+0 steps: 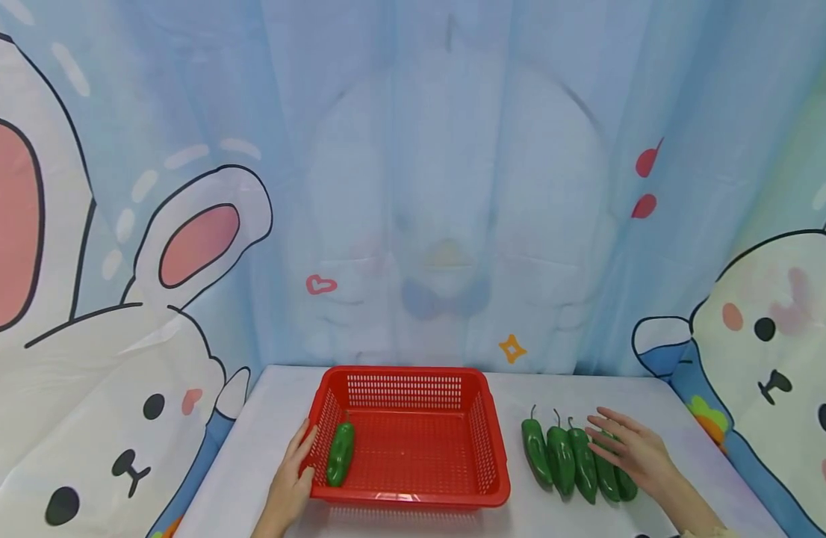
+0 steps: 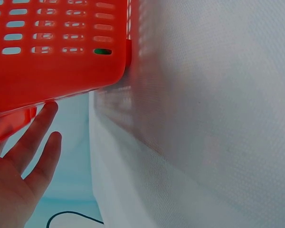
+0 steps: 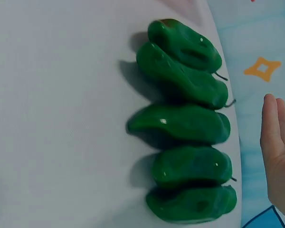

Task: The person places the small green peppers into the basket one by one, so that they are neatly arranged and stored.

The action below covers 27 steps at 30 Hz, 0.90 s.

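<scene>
At lower right we see peppers (image 1: 583,463), long axes steep, mostly left of the nearer, spread right hand (image 1: 638,450); the spread left hand (image 1: 290,482) touches the basket (image 1: 413,498).

Colours in your view: plain red basket (image 1: 402,463), glossy green peppers (image 1: 561,459), white table (image 1: 275,418).
Your backdrop (image 1: 299,75) is light blue, printed with black-outlined white rabbits (image 1: 104,403), a pink heart (image 1: 321,285), orange star (image 1: 512,349), red drops (image 1: 645,163).

A blue backdrop (image 1: 440,97) with cartoon rabbits (image 1: 104,403) hangs behind a white table (image 1: 272,418).
</scene>
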### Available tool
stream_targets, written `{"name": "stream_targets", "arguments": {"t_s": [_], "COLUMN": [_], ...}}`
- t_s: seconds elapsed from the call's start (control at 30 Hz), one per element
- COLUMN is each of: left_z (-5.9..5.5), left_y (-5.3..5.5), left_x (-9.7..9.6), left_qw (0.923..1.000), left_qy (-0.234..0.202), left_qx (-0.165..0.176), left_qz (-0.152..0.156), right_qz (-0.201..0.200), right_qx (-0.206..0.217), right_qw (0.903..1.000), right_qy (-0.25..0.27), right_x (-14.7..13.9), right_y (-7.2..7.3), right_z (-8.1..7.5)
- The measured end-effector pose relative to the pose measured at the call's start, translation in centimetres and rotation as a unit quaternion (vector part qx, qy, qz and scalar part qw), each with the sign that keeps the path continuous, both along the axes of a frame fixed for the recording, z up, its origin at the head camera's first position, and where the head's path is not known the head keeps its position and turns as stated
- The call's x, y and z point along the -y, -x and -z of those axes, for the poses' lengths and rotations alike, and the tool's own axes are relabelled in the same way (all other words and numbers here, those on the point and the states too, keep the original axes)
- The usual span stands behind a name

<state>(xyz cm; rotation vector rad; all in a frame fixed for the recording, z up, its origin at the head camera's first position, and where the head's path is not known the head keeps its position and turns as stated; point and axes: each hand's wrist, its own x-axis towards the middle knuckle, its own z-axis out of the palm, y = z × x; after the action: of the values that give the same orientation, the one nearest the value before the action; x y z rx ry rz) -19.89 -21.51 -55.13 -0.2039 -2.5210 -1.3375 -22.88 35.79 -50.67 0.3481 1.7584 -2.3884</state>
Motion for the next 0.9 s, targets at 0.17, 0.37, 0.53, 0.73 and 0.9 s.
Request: {"name": "stream_targets", "arguments": {"t_s": [0.17,0.37,0.53,0.73,0.9], "left_z": [0.0,-0.2,-0.2,0.0,0.2], "left_y": [0.2,0.4,0.6,0.8,0.7], "left_x": [0.2,0.2,0.2,0.2,0.2], "left_qw": [0.9998,1.0,0.9998,0.9997,0.9996], "left_qy": [-0.006,-0.001,-0.005,-0.003,-0.006], "left_qx": [0.017,0.009,0.021,0.026,0.027], "left_qz": [0.001,0.003,-0.001,0.0,0.003], "right_qz": [0.018,0.087,0.118,0.145,0.188], "right_qx": [-0.003,0.025,0.05,0.074,0.109], "right_qw": [0.9998,0.9949,0.9887,0.9817,0.9654], "right_qy": [0.005,-0.043,-0.077,-0.099,-0.144], "right_x": [-1.7,-2.9,-4.1,-4.9,-4.6], "right_y": [0.2,0.6,1.0,1.6,1.9], "right_z": [-0.2,0.5,1.3,2.5,3.4]}}
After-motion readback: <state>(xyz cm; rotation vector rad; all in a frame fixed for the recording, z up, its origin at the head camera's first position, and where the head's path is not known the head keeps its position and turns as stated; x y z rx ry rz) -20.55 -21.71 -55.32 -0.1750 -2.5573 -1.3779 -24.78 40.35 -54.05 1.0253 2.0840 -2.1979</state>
